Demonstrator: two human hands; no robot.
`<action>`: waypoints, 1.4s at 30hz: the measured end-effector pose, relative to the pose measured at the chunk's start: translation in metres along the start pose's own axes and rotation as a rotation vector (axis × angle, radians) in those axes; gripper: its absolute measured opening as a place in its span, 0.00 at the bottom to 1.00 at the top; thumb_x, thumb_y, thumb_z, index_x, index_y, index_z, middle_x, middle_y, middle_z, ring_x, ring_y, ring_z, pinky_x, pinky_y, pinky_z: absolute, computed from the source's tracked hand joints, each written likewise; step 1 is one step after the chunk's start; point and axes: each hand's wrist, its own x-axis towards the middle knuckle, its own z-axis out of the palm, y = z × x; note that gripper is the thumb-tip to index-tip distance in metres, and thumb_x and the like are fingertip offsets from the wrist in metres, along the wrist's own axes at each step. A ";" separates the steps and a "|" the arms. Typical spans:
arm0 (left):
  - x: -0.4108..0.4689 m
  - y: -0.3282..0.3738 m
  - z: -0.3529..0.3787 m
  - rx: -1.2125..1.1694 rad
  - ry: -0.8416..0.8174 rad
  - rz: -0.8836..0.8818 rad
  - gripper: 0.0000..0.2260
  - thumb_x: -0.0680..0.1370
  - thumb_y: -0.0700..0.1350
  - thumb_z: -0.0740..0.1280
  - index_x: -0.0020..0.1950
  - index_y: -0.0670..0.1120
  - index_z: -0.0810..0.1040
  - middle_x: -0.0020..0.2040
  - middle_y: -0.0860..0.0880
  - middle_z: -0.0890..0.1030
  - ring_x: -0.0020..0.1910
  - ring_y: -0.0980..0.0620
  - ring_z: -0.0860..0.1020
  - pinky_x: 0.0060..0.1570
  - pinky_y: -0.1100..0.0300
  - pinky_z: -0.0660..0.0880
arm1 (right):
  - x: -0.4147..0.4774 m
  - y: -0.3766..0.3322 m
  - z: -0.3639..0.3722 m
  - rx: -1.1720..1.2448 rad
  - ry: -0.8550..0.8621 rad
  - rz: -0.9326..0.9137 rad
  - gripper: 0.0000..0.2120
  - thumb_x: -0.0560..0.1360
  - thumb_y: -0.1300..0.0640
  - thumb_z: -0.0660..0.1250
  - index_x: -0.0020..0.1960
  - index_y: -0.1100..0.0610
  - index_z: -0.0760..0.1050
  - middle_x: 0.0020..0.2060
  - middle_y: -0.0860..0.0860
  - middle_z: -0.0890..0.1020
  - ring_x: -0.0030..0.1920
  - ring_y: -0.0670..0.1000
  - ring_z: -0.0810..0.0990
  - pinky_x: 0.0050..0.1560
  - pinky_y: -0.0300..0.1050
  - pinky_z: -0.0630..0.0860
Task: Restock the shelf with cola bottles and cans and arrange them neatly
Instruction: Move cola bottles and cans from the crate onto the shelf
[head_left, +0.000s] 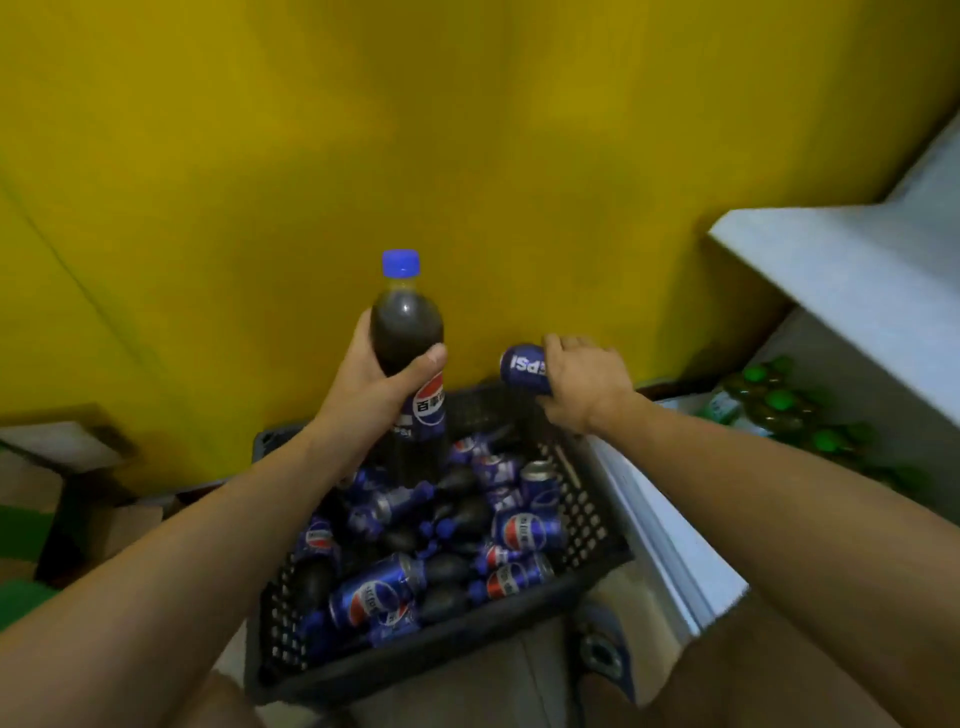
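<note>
Background: yellow wall (260, 156) fills the upper view and rises right behind the far edge of the crate.
Crate: black perforated plastic crate (584, 512) sits low under both forearms; its right edge runs just beside a white shelf front.
Crate contents: blue cola cans (374, 597) lie on their sides in a loose heap, mixed with dark cola bottles (447, 569) with blue caps, also lying down; the heap reaches from the near edge to the far edge; one can stands upright near the right edge; the count cannot be told.
Left hand: left hand (363, 384) is wrapped round the middle of a cola bottle (408, 332), thumb across the front just above the label; the bottle is upright, blue cap on top, held above the far left part of the crate; its base hangs just over the heap.
Right hand: right hand (582, 379) is clamped over a blue cola can (522, 366), fingers curled on top and thumb beneath; the can lies sideways, held above the far right corner of the crate.
Shelf: white shelf board (831, 270) juts out at the right, above the level of both hands; under it stand green-capped bottles (779, 402), packed close together.
Left side: cardboard boxes (31, 488) sit beyond the left edge of the crate; blurred.
Near edge: a shoe (605, 649) shows just past the near right corner of the crate.
</note>
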 end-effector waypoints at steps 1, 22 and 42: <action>-0.008 0.021 0.015 0.049 -0.003 0.074 0.24 0.70 0.58 0.77 0.62 0.60 0.72 0.56 0.52 0.81 0.56 0.53 0.81 0.59 0.51 0.78 | -0.018 0.015 -0.019 0.024 0.040 0.045 0.29 0.71 0.42 0.72 0.64 0.55 0.65 0.59 0.55 0.77 0.59 0.59 0.76 0.50 0.53 0.74; -0.307 0.278 0.464 -0.173 -0.852 0.605 0.25 0.73 0.59 0.75 0.66 0.58 0.70 0.53 0.62 0.81 0.52 0.62 0.80 0.57 0.52 0.78 | -0.700 0.225 -0.174 -0.244 0.258 1.134 0.37 0.73 0.35 0.66 0.74 0.53 0.61 0.65 0.54 0.76 0.62 0.57 0.75 0.56 0.54 0.78; -0.348 0.265 0.650 0.103 -0.935 0.454 0.33 0.73 0.46 0.78 0.73 0.49 0.65 0.67 0.44 0.76 0.67 0.40 0.74 0.66 0.43 0.72 | -0.885 0.338 -0.076 0.381 0.471 1.900 0.31 0.71 0.39 0.73 0.64 0.55 0.67 0.53 0.54 0.80 0.50 0.57 0.79 0.48 0.50 0.79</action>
